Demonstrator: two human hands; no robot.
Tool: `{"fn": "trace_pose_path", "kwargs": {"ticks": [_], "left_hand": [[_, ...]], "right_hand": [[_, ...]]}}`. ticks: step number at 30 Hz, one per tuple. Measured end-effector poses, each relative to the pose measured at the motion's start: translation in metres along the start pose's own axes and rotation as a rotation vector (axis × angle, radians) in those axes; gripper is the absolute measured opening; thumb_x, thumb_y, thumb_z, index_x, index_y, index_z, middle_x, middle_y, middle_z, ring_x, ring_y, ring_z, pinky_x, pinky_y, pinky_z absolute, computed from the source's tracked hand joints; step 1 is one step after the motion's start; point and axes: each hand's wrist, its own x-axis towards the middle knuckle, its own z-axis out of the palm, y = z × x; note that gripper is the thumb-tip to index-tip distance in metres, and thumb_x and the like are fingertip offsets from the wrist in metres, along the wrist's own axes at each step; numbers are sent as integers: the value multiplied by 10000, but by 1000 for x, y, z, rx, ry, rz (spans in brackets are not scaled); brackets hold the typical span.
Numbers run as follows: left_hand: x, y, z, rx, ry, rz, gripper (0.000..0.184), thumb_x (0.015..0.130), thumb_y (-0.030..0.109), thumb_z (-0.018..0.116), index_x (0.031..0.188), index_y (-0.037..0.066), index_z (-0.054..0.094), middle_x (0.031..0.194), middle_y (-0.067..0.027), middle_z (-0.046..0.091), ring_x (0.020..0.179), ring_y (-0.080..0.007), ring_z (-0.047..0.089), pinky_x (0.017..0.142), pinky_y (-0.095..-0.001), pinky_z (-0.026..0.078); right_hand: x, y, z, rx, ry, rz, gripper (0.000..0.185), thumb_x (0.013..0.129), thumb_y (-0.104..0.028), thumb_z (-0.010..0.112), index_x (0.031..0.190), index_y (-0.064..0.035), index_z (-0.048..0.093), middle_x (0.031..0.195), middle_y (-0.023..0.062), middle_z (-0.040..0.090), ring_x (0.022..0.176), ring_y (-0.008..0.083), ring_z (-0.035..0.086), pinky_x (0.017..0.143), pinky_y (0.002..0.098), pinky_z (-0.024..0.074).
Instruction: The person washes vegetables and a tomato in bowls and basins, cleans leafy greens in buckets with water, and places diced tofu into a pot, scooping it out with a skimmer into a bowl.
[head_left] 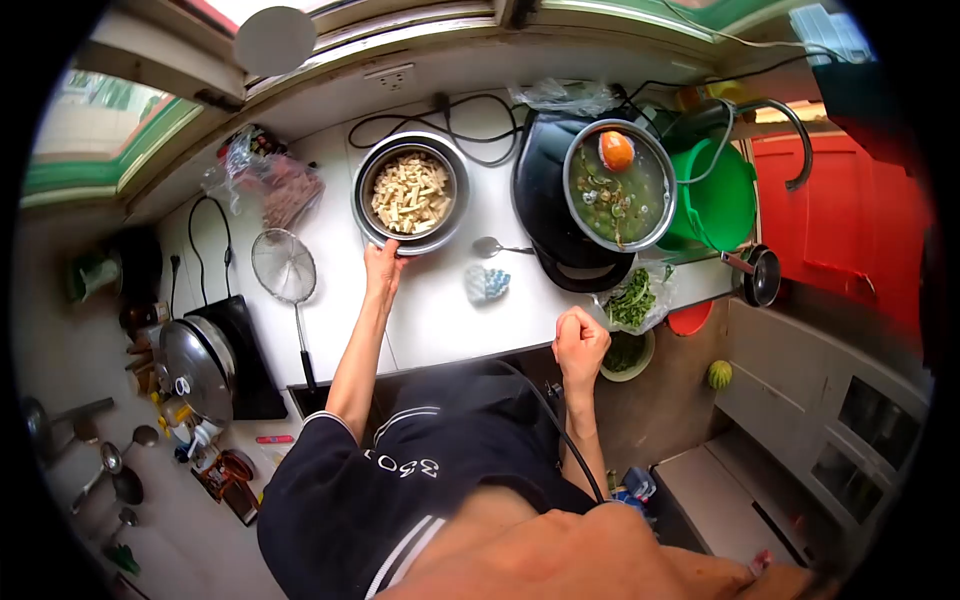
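My left hand grips the near rim of a round metal bowl on the white counter. Inside it are pale chopped pieces, cut into short sticks; I cannot tell whether two bowls are nested there. My right hand is closed in a fist near the counter's front edge, and anything inside it is hidden. Close to that fist lies an open plastic bag of green leaves. Between my hands are a metal spoon and a crumpled blue-and-white cloth or packet.
A pot of greenish liquid with an orange round object stands on a black cooker. Right of it is a green bucket. A wire skimmer and a lidded pan are at left. Cables loop behind the bowl.
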Motion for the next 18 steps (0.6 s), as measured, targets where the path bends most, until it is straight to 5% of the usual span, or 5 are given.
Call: {"fn": "trace_pose_path", "kwargs": {"ticks": [4, 9, 14, 16, 18], "left_hand": [[16, 9, 6, 12, -12, -41, 440, 904, 51, 645, 1308, 55, 468, 1189, -117, 626, 979, -270, 676, 756, -454, 626], [-50, 35, 26, -113, -79, -305, 650, 919, 56, 593, 1486, 130, 286, 1267, -171, 555, 1152, -330, 585, 971, -437, 505], [-137, 21, 38, 192, -251, -404, 482, 923, 200, 635, 1355, 29, 506, 1224, -147, 600, 1067, -240, 597, 928, -390, 498], [-166, 7, 48, 298, -328, -470, 412, 914, 184, 641, 1288, 39, 546, 1146, -112, 627, 1012, -222, 615, 867, -359, 513], [-192, -11, 61, 442, -460, -500, 364, 911, 171, 636, 1241, 37, 563, 1113, -104, 631, 981, -214, 624, 846, -345, 517]], "right_hand": [[-10, 4, -18, -47, 48, 9, 207, 816, -8, 456, 611, 22, 454, 516, 18, 351, 509, 44, 344, 460, 264, 285], [-31, 21, -64, -68, 187, 24, 237, 863, -21, 485, 649, 38, 401, 563, 134, 269, 522, 83, 281, 442, 321, 270], [-72, 45, -124, -25, 391, 62, 122, 916, -54, 536, 827, 26, 556, 661, 200, 496, 579, 140, 445, 551, 335, 433], [-100, 55, -150, -34, 459, 70, 121, 939, -78, 520, 902, 17, 585, 766, 204, 619, 670, 261, 627, 645, 373, 493], [-135, 76, -175, -62, 566, -39, 122, 960, -61, 512, 878, -6, 585, 657, 95, 601, 602, 191, 604, 576, 326, 484]]}}
